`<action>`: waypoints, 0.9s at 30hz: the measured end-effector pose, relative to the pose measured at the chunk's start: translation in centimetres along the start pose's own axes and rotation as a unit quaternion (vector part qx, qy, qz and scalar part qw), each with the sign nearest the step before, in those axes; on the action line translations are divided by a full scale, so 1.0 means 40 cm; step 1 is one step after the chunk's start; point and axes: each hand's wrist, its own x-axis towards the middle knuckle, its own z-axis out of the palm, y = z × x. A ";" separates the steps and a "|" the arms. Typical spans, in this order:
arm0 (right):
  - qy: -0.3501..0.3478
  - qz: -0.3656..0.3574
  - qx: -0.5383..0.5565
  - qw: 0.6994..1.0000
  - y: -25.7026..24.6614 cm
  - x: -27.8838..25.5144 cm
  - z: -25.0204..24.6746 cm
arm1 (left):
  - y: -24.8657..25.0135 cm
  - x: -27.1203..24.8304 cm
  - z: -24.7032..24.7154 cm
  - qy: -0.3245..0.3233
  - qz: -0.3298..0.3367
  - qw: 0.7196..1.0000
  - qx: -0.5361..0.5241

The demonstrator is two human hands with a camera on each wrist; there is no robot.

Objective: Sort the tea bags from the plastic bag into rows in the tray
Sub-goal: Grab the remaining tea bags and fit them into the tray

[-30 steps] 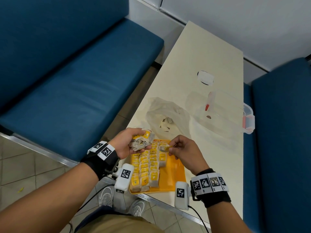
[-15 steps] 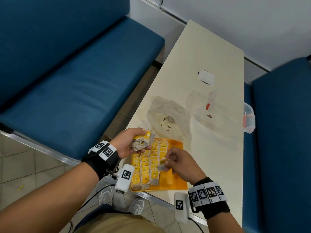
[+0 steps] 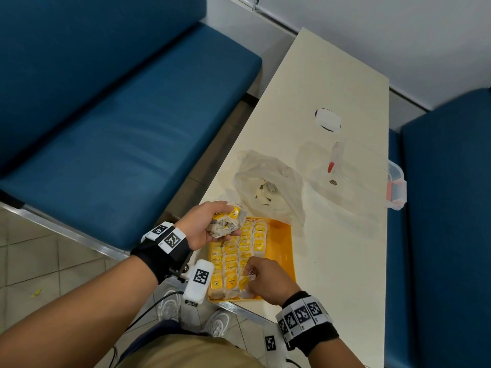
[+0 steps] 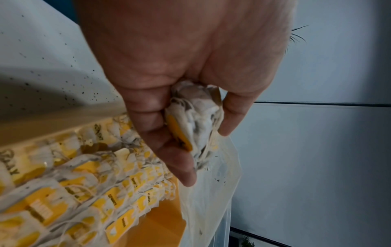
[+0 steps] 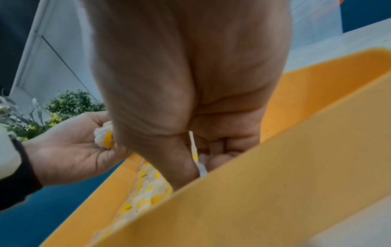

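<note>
Right now the right hand (image 3: pixel 267 281) pinches one yellow-tagged paper tea bag (image 3: pixel 245 283) just above the orange plastic tray (image 3: pixel 283 244), beside the third row's near end. Left hand (image 3: pixel 204 225) grips a bunch of tea bags (image 3: pixel 227 221). Likely next: seat it upright, then release. Beyond the fingers lies the clear plastic bag (image 3: pixel 268 181).

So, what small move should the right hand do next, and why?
Probably lower and release the tea bag it pinches: the right hand is already at the near end of the tray, beside the rows, while the left hand holds more.
</note>
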 end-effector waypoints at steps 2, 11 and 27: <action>0.004 -0.003 -0.018 1.000 0.003 0.001 0.002 | 0.000 0.000 0.000 0.000 0.000 1.000 -0.001; -0.014 0.007 -0.056 0.998 -0.003 -0.004 -0.011 | 0.000 -0.002 0.001 0.004 0.003 1.000 0.007; 0.060 0.018 0.026 0.998 0.016 -0.001 0.032 | 0.000 -0.016 0.010 0.007 0.002 1.000 0.011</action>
